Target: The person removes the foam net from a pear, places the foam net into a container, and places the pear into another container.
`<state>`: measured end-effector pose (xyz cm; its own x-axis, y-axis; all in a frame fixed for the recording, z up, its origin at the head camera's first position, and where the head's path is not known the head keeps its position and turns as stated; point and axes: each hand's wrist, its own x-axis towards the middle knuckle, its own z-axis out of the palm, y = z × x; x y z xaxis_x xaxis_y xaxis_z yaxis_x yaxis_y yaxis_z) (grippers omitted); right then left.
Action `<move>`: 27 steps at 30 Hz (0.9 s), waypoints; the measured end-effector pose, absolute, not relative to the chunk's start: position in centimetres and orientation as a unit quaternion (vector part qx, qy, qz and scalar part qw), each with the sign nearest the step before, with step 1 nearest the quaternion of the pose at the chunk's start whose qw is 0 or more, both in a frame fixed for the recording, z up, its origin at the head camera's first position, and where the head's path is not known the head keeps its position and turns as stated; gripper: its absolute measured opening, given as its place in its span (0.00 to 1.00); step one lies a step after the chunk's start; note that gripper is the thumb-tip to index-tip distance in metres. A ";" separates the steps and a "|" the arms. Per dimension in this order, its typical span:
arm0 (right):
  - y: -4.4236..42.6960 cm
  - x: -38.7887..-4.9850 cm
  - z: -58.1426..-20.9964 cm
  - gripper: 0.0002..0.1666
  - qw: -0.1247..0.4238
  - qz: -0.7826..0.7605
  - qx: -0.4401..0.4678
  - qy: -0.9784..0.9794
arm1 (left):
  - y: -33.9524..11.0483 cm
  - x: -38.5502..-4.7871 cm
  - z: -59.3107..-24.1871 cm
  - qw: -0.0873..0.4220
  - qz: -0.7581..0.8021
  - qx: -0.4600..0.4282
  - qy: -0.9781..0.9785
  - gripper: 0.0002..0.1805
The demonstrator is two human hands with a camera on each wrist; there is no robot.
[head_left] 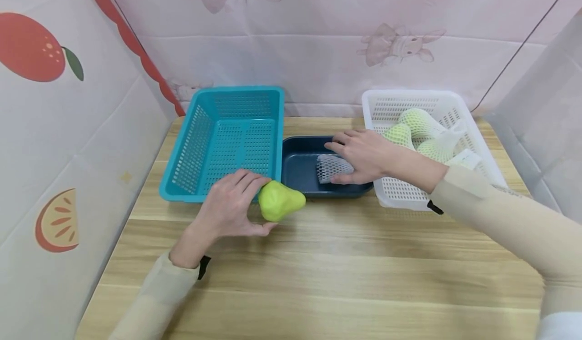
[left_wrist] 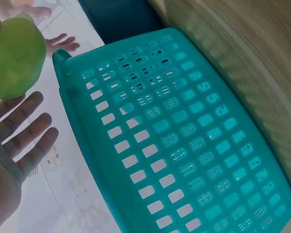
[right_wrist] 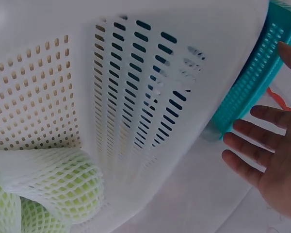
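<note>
A bare green pear (head_left: 278, 201) is pinched between the thumb and fingers of my left hand (head_left: 232, 203), just in front of the teal basket. In the left wrist view the same pear (left_wrist: 17, 58) sits at the left edge, with several fingers (left_wrist: 31, 128) spread beneath it. My right hand (head_left: 366, 155) hovers over the dark blue tray (head_left: 297, 171), fingers extended and apart. Inside that tray lies a white foam net sleeve (head_left: 331, 168), partly behind the right thumb. The right wrist view shows the right hand (right_wrist: 276, 150) holding nothing.
The teal basket (head_left: 241, 140) stands left of the tray, with nothing visible in it. On the right, a white basket (head_left: 386, 102) holds several pears in foam nets (head_left: 418, 123); my right forearm passes over its front. Printed fabric walls (head_left: 291, 62) border the wooden table (head_left: 341, 269).
</note>
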<state>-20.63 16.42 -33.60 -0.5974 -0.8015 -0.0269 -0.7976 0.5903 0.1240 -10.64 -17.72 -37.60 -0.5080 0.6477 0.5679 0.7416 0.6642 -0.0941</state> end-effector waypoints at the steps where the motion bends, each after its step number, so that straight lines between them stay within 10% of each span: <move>1: 16.6 -20.4 -33.5 0.53 0.021 -0.057 0.445 -0.893 | -17.7 -10.6 -37.5 0.291 -0.080 -0.402 -0.864 0.48; 27: 19.6 -12.2 -36.8 0.76 0.121 -0.003 0.329 -0.937 | -18.0 -10.9 -35.8 0.293 -0.050 -0.414 -0.860 0.48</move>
<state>-12.18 19.59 -36.82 -0.7544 -0.6168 0.2244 -0.6156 0.7836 0.0843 -10.95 -17.96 -35.84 -0.4854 0.6824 0.5465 0.7416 0.6525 -0.1560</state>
